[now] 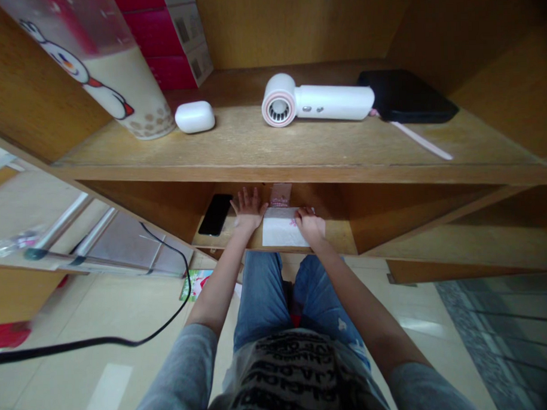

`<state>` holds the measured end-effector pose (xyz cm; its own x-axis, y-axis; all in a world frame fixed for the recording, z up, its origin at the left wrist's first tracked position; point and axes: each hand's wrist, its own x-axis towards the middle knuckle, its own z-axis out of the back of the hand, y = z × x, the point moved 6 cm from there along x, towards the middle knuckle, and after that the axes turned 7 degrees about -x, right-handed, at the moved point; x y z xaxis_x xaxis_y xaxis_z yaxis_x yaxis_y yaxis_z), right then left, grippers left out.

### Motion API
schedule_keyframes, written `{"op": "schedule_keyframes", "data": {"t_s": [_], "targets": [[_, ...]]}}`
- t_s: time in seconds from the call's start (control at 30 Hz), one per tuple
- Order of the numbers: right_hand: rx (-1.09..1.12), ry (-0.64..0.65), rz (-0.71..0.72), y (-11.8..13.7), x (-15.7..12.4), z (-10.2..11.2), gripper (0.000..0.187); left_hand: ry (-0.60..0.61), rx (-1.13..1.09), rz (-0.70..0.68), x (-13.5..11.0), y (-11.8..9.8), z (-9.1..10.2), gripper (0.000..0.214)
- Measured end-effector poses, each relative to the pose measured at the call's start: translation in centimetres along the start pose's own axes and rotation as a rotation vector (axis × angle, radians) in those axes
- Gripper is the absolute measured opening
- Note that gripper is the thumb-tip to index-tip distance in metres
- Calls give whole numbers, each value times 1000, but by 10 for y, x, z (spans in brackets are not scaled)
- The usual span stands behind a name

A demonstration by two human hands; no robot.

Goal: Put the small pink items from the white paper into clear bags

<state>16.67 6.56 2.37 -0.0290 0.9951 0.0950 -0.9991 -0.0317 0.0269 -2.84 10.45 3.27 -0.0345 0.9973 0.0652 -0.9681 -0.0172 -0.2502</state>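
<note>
On the lower wooden desk surface (337, 235) lies a flat white packet (281, 231) with a pink mark. My left hand (248, 209) rests flat beside its left edge, fingers spread and holding nothing. My right hand (309, 223) sits on the packet's right upper corner with its fingers curled down onto it. A small pink-patterned packet (281, 194) lies just behind the white one. A black phone (215, 214) lies face up to the left of my left hand.
The upper shelf (253, 146) carries a white hair dryer (317, 102), a white earbud case (194, 116), a large cartoon cup (111, 73), a black case (406, 95) and pink boxes (169, 35). A black cable (125, 339) hangs at the left.
</note>
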Motion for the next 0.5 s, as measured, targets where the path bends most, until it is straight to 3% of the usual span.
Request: {"op": "schedule_keyframes", "data": {"t_s": [0.13, 0.27, 0.5], "targets": [[18, 1, -5, 0, 0, -1, 34, -64, -25, -210, -7, -24, 3, 64], [35, 4, -14, 0, -1, 1, 36, -54, -61, -415, -18, -48, -9, 58], [151, 44, -93, -10, 3, -4, 39, -83, -62, -465, -24, -61, -18, 55]]}}
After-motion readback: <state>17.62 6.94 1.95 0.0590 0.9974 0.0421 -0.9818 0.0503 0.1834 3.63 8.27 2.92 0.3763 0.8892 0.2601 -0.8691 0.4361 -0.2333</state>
